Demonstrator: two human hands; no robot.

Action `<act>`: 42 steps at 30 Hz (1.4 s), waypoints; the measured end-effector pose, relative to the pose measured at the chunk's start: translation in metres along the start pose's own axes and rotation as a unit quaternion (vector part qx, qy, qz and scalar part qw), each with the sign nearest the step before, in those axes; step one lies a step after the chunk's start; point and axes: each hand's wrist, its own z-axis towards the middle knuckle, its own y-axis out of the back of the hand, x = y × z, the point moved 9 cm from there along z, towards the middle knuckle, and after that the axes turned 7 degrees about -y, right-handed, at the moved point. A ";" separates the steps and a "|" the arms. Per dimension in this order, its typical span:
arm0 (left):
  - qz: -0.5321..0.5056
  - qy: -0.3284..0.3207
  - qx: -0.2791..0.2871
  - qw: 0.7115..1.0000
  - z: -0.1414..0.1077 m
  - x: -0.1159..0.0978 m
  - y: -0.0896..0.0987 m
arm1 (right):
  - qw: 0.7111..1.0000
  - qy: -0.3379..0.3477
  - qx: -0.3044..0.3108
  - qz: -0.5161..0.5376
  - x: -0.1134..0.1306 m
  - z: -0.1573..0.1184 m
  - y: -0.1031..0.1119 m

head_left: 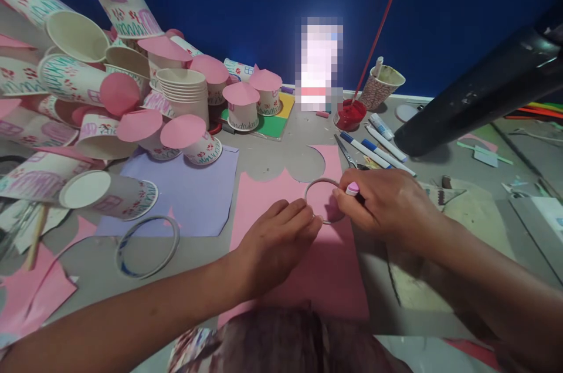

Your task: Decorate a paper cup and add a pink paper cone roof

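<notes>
A sheet of pink paper with round bites cut from its far edge lies in front of me. A thin pale ring rests flat on it near the right edge. The curled fingers of my left hand hold the ring's near left rim against the paper. My right hand grips a marker with a pink end, at the ring's right side; its tip is hidden by my fingers. Just beyond that hand lie scissors, partly covered, and several white-and-blue markers.
Decorated paper cups with pink cone roofs crowd the left, beside a stack of plain cups. A larger ring lies near purple paper. A red paint pot stands at the back; a black pole slants across the right.
</notes>
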 end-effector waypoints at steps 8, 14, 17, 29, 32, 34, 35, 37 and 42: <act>0.014 -0.020 -0.030 0.999 0.000 -0.004 0.009 | 0.982 -0.019 0.026 0.187 -0.002 0.009 -0.001; 0.045 -0.014 -0.043 0.998 -0.001 -0.004 0.007 | 0.925 -0.108 -0.093 0.352 -0.034 0.012 0.006; 0.051 -0.017 -0.056 0.997 -0.001 -0.005 0.009 | 0.918 -0.097 -0.135 0.360 -0.037 0.009 0.004; 0.028 0.005 -0.074 0.997 0.001 0.000 0.016 | 0.922 0.016 -0.149 0.357 -0.015 0.003 0.000; 0.009 0.007 -0.081 0.997 0.001 0.000 0.017 | 0.917 0.024 -0.127 0.379 -0.014 0.002 -0.004; 0.000 -0.002 -0.086 0.996 0.000 -0.002 0.018 | 0.913 0.020 -0.105 0.393 -0.017 0.002 -0.008; -0.002 -0.006 -0.089 0.996 0.000 -0.002 0.019 | 0.912 0.016 -0.089 0.400 -0.018 0.003 -0.010; -0.001 -0.013 -0.095 0.995 -0.001 -0.002 0.019 | 0.911 0.006 -0.047 0.409 -0.021 0.004 -0.014; 0.003 -0.024 -0.089 0.996 -0.002 -0.003 0.018 | 0.919 -0.011 0.057 0.390 -0.029 0.010 -0.015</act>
